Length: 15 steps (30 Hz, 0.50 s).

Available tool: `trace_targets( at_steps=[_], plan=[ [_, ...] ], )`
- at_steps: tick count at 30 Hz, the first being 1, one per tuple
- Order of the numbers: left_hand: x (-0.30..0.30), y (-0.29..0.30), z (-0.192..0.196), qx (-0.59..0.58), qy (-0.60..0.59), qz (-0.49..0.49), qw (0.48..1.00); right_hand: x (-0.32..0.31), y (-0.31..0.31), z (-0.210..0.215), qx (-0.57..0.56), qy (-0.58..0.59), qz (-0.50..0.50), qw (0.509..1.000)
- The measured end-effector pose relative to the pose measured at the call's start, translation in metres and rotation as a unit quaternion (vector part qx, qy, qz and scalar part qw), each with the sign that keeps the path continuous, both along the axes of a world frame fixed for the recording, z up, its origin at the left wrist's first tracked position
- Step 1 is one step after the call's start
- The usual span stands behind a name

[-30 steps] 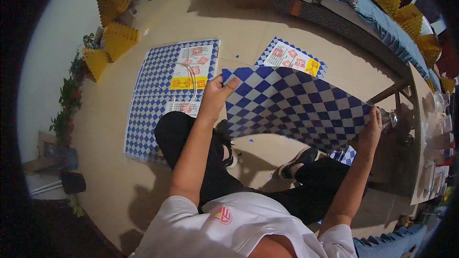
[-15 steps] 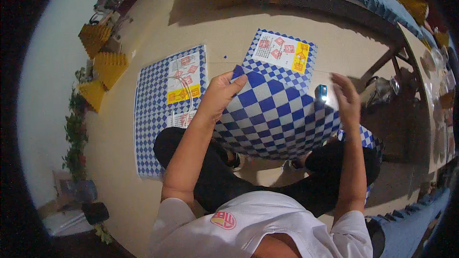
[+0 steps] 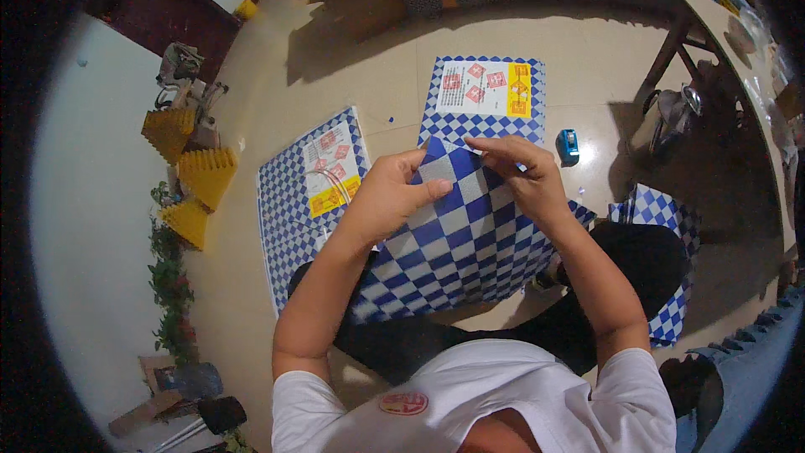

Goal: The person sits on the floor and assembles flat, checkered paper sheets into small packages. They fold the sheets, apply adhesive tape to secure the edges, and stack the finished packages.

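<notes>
A blue-and-white checked sheet (image 3: 457, 239) lies bent across my knees, its upper corner raised. My left hand (image 3: 394, 197) pinches it by that corner, thumb on the near face. My right hand (image 3: 524, 172) is at the same top edge, fingertips drawn together; what they hold is too small to make out. Between the hands a pale, shiny patch shows on the corner. On the floor past my right hand sits a small blue device (image 3: 568, 147), rounded like a tape dispenser.
Flat checked pieces with labels lie on the floor, one at left (image 3: 285, 180) with a white cord and one ahead (image 3: 482, 126). More checked material (image 3: 654, 205) is by my right knee. A table (image 3: 738, 50) stands at right; yellow ridged pieces (image 3: 205, 176) and plants (image 3: 170, 285) line the left.
My right hand has come left from beside the blue device to the sheet's top corner. My left hand still grips that corner, and the sheet sits slightly lower in view.
</notes>
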<state>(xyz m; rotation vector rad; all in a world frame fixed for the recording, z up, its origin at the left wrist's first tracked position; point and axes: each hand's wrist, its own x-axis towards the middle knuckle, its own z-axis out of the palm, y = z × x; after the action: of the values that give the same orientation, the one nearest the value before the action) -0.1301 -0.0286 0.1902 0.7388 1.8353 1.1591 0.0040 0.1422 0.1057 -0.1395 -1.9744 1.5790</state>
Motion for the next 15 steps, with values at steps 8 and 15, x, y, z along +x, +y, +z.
trace_targets(
  at_steps=[8, 15],
  plan=[
    [0.026, 0.004, 0.003, 0.043, 0.143, 0.079, 0.986, 0.015, -0.014, 0.004, 0.112, -0.005, -0.026, 0.993],
    [0.031, 0.016, 0.011, 0.066, 0.187, 0.070, 0.978, 0.022, -0.014, 0.007, 0.144, 0.011, -0.037, 0.989]
  ],
)
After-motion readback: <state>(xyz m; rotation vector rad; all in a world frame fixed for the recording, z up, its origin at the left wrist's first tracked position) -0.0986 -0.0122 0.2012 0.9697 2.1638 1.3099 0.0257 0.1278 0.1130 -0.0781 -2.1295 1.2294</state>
